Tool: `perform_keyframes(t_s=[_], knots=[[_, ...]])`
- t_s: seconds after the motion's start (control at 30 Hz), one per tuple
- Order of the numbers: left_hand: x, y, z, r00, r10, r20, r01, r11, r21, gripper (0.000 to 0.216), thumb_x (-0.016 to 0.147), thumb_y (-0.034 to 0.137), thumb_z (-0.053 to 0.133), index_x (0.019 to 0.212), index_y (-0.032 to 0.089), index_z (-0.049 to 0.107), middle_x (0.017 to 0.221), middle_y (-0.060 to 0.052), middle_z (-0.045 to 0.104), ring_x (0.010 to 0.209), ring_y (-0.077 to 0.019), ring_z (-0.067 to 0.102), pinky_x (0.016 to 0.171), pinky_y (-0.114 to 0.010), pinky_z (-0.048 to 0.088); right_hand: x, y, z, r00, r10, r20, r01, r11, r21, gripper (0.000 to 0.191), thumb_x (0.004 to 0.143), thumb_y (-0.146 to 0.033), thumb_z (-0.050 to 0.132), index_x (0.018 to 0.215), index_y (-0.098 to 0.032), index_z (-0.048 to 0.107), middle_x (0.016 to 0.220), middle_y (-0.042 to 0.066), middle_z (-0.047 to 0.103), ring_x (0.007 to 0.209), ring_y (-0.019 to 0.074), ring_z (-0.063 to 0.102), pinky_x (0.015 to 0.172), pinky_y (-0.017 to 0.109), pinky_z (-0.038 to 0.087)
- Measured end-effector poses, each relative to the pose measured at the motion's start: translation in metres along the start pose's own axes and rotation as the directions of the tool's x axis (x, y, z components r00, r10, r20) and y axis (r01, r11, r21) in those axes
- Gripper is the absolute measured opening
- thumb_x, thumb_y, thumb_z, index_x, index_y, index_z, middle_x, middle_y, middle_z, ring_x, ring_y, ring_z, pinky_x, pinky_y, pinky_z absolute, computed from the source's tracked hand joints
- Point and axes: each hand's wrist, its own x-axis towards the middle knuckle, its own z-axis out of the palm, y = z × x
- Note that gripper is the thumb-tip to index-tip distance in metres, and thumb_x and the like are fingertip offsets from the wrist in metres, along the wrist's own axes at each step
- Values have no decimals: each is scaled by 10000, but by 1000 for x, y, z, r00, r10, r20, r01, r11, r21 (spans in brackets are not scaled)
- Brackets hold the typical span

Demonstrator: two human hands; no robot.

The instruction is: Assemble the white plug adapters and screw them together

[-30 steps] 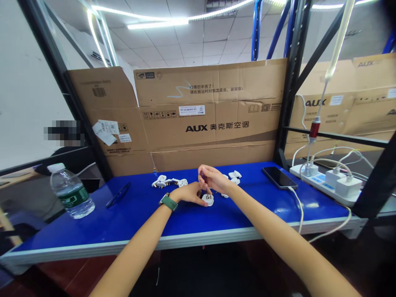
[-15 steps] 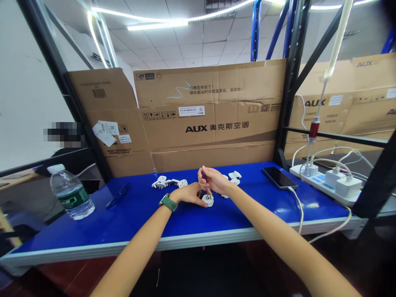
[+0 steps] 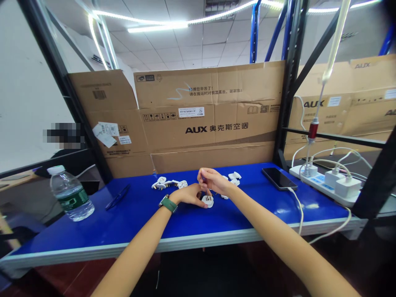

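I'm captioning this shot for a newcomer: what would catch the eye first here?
First, the two hands meeting at the middle of the blue table: the left hand steadies a white plug while the right hand holds a thin tool upright over it. Behind them stands a big brown cardboard box printed AUX. More white plugs lie scattered just beyond the hands, and a water bottle stands far left.

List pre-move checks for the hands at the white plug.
1. Left hand steadies white plug on the blue table: ok.
2. Right hand holds a thin tool over the plug: ok; tool type: cannot tell.
3. Tool tip seated in plug: cannot tell.
4. Spare plugs apart from both hands: ok.
5. Phone and water bottle away from the hands: ok.
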Motion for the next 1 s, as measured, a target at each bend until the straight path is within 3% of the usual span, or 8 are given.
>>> perform_keyframes(t_s=[0.3,0.7,1.0], knots=[[1,-6,1,1000,-27,3,27,998,55,580,703,520,810,1157,172,715,690,10,528,596,-113,456,529,-220,332,1,4,-5,999,21,38,-20,999,-29,426,888,-567,635,931,-144,661,684,-12,481,576,114,453,523,239,382],[1,2,0,1000,-7,16,7,1000,-24,515,694,476,825,1089,160,726,765,-15,606,631,-123,495,570,-229,391,2,1,0,1000,17,-21,-16,998,52,354,900,-527,632,905,-176,581,665,-44,403,538,88,344,511,220,338],[0,0,0,1000,15,17,-15,1000,2,522,711,492,813,1111,169,728,759,-15,617,627,-121,480,577,-229,377,1,4,-1,998,-43,-40,43,999,12,347,881,-486,685,875,-216,467,696,-40,520,536,91,434,542,227,394]])
